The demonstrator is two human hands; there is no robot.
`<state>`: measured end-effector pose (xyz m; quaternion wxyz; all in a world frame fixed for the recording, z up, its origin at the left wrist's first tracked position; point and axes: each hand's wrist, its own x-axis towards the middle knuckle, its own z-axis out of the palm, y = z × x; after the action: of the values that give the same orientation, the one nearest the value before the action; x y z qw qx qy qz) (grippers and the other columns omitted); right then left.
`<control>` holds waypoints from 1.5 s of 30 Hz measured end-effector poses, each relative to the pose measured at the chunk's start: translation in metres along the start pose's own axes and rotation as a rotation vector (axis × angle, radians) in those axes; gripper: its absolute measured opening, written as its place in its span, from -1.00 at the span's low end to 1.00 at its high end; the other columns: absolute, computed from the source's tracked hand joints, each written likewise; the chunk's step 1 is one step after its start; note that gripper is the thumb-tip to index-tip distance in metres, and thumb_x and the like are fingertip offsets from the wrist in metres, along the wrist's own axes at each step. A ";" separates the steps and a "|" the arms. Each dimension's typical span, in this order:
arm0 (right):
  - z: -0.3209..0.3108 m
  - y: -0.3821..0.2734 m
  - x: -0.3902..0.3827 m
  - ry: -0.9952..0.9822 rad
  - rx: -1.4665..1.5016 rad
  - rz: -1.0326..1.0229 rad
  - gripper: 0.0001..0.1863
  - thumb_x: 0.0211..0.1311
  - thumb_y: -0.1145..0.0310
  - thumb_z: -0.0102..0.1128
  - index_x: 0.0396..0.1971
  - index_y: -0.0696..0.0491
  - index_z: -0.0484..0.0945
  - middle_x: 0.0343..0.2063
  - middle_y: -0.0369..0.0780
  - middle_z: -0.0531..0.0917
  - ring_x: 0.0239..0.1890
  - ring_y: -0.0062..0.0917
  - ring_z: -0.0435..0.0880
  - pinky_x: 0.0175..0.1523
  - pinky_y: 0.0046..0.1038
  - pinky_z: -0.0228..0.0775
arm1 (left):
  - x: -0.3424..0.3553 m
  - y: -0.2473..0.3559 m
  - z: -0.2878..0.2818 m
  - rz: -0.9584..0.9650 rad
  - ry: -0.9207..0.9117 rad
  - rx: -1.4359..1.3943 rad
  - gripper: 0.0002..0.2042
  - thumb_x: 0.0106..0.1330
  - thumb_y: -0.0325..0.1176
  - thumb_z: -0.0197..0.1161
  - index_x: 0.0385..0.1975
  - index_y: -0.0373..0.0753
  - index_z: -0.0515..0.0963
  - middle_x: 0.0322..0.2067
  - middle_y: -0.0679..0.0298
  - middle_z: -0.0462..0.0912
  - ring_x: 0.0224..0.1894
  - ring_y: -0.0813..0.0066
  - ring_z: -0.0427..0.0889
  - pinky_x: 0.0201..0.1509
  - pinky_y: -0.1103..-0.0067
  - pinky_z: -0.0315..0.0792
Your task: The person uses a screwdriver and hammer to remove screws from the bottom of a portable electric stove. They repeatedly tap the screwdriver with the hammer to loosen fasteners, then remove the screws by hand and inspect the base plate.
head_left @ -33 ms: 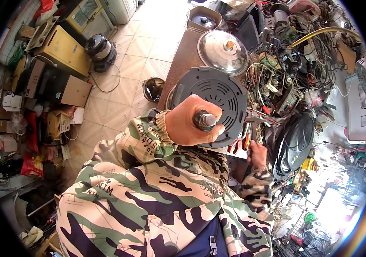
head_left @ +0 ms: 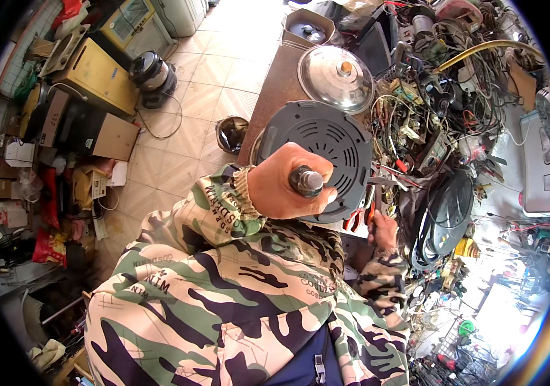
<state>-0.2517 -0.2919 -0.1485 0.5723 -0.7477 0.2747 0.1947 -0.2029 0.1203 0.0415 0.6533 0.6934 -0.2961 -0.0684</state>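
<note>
My left hand (head_left: 284, 183) is closed around a dark handle with a clear end (head_left: 308, 183), which looks like a screwdriver seen end-on; its shaft is hidden below the fist. Under that hand lies a round dark grey appliance base (head_left: 345, 140) with curved vent slots, and the fist hides part of it. To the right and nearer, my right hand (head_left: 384, 231) has its fingers curled at an orange-handled tool (head_left: 372, 210), partly hidden by them. Red-handled pliers (head_left: 353, 220) lie between the base and this hand.
A steel lid (head_left: 336, 77) lies on the brown table (head_left: 267, 103) beyond the base. Tangled wires and parts (head_left: 429, 116) crowd the right, with a black round pan-like thing (head_left: 448, 212) leaning there. A bin (head_left: 231, 134) stands on the floor at left.
My right hand has shifted slightly left and away from me, closer against the orange-handled tool. My left hand, its handle and the grey base look unchanged.
</note>
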 end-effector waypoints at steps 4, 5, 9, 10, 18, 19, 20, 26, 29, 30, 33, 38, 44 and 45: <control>0.027 0.037 0.045 -0.066 0.170 0.012 -0.56 0.54 0.06 0.15 -0.38 0.16 0.56 -0.71 -0.26 0.53 -0.82 -0.54 0.44 -0.75 -0.46 0.22 | 0.002 0.008 -0.002 -0.026 -0.007 0.016 -0.66 0.23 -0.46 0.38 -0.64 -0.28 0.30 -0.69 0.24 0.17 -0.57 0.39 0.07 -0.55 0.42 0.17; 0.033 0.036 0.054 -0.092 0.160 -0.003 -0.55 0.54 0.06 0.15 -0.38 0.18 0.56 -0.70 -0.25 0.54 -0.81 -0.53 0.47 -0.74 -0.43 0.27 | -0.001 0.008 -0.004 -0.028 0.010 0.010 -0.65 0.23 -0.46 0.38 -0.65 -0.28 0.30 -0.69 0.24 0.17 -0.57 0.39 0.07 -0.55 0.42 0.17; 0.028 0.055 0.094 -0.156 -0.038 -0.200 -0.50 0.52 0.03 0.14 -0.42 0.22 0.62 -0.64 -0.17 0.64 -0.77 -0.44 0.56 -0.65 -0.37 0.40 | -0.002 0.011 -0.004 -0.035 0.018 -0.008 -0.66 0.22 -0.48 0.40 -0.64 -0.28 0.32 -0.69 0.24 0.20 -0.57 0.39 0.09 -0.55 0.42 0.19; 0.018 0.061 0.105 -0.164 -0.108 -0.260 -0.49 0.50 0.03 0.15 -0.44 0.21 0.64 -0.61 -0.13 0.67 -0.73 -0.36 0.61 -0.59 -0.31 0.46 | 0.000 0.010 -0.004 -0.035 0.007 -0.016 -0.66 0.22 -0.49 0.40 -0.64 -0.28 0.32 -0.69 0.24 0.21 -0.58 0.39 0.10 -0.55 0.42 0.19; 0.052 -0.204 -0.074 0.234 -0.291 -0.728 -0.49 0.39 0.08 0.24 0.09 0.22 0.61 -0.05 -0.05 0.72 -0.12 -0.32 0.73 0.00 -0.29 0.58 | 0.012 -0.002 0.003 0.061 0.006 -0.093 -0.66 0.20 -0.46 0.46 -0.63 -0.22 0.35 -0.66 0.16 0.36 -0.64 0.14 0.35 -0.55 0.37 0.24; 0.070 -0.234 -0.112 0.153 -0.347 -0.954 -0.46 0.35 0.09 0.30 0.10 0.24 0.59 -0.06 -0.03 0.70 -0.15 -0.31 0.73 -0.03 -0.30 0.59 | 0.013 -0.005 0.004 0.093 0.003 -0.074 -0.67 0.21 -0.43 0.48 -0.61 -0.23 0.38 -0.64 0.15 0.41 -0.61 0.08 0.41 -0.53 0.35 0.28; 0.087 -0.262 -0.143 0.063 -0.417 -1.183 -0.43 0.32 0.11 0.36 0.12 0.27 0.56 -0.08 -0.01 0.69 -0.17 -0.29 0.72 -0.06 -0.31 0.60 | 0.012 -0.005 0.002 0.085 0.016 -0.099 -0.67 0.21 -0.41 0.48 -0.60 -0.23 0.39 -0.63 0.15 0.43 -0.60 0.07 0.43 -0.52 0.35 0.30; 0.153 -0.320 -0.195 -0.294 -1.188 -1.215 -0.38 -0.02 0.28 0.58 0.04 0.22 0.54 -0.35 -0.07 0.64 -0.42 -0.24 0.69 -0.37 -0.27 0.52 | 0.009 -0.023 0.005 0.174 0.076 -0.203 -0.68 0.07 -0.35 0.54 -0.29 -0.23 0.52 -0.38 0.13 0.62 -0.37 -0.04 0.63 -0.32 0.34 0.52; 0.158 -0.336 -0.206 -0.342 -1.312 -1.018 -0.51 0.03 0.33 0.56 -0.07 0.15 0.55 -0.57 -0.25 0.57 -0.62 -0.35 0.61 -0.54 -0.30 0.42 | -0.002 -0.040 -0.029 0.121 -0.057 -0.057 -0.63 0.07 -0.38 0.48 -0.12 -0.25 0.57 -0.17 0.08 0.66 -0.14 0.10 0.68 -0.06 0.33 0.57; 0.160 -0.337 -0.213 -0.332 -1.327 -0.927 -0.52 0.04 0.34 0.55 -0.07 0.15 0.55 -0.55 -0.24 0.59 -0.61 -0.33 0.62 -0.54 -0.30 0.42 | -0.007 -0.048 -0.041 0.171 -0.048 -0.069 -0.63 0.07 -0.38 0.47 -0.10 -0.25 0.57 -0.14 0.08 0.67 -0.10 0.14 0.68 -0.01 0.33 0.58; 0.174 -0.343 -0.223 -0.314 -1.390 -0.720 -0.58 0.06 0.36 0.52 -0.11 0.16 0.57 -0.53 -0.18 0.64 -0.60 -0.29 0.64 -0.52 -0.31 0.44 | -0.022 -0.103 -0.093 0.028 0.189 -0.016 -0.62 0.19 -0.35 0.41 0.01 -0.27 0.55 -0.03 0.12 0.63 0.00 0.33 0.64 0.12 0.39 0.55; 0.188 -0.355 -0.217 -0.365 -1.394 -0.483 -0.68 0.12 0.36 0.43 -0.18 0.19 0.59 -0.56 -0.10 0.63 -0.57 -0.18 0.65 -0.47 -0.22 0.46 | -0.026 -0.168 -0.091 -0.219 0.534 0.018 -0.55 0.28 -0.24 0.38 0.11 -0.29 0.54 0.06 0.02 0.60 0.12 0.10 0.55 0.23 0.25 0.47; 0.220 -0.366 -0.230 -0.300 -1.264 -0.026 -0.68 0.15 0.42 0.25 -0.12 0.27 0.59 -0.51 0.03 0.66 -0.44 -0.01 0.68 -0.30 -0.14 0.54 | -0.005 -0.192 -0.049 -0.130 0.356 0.045 -0.34 0.36 -0.06 0.28 0.35 -0.33 0.35 0.28 -0.06 0.44 0.33 -0.02 0.39 0.47 0.20 0.22; 0.220 -0.368 -0.223 -0.336 -1.227 -0.004 -0.59 0.15 0.46 0.17 0.01 0.30 0.56 -0.48 0.03 0.69 -0.44 -0.10 0.73 -0.27 -0.21 0.58 | -0.006 -0.196 -0.052 -0.142 0.361 -0.023 -0.35 0.36 -0.10 0.26 0.37 -0.33 0.33 0.30 -0.08 0.42 0.34 -0.03 0.38 0.50 0.20 0.17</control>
<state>-0.1853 0.0335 0.2027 0.0754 -0.8995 0.0182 0.4300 -0.1201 0.1623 -0.1388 0.6973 0.7060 -0.1237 0.0074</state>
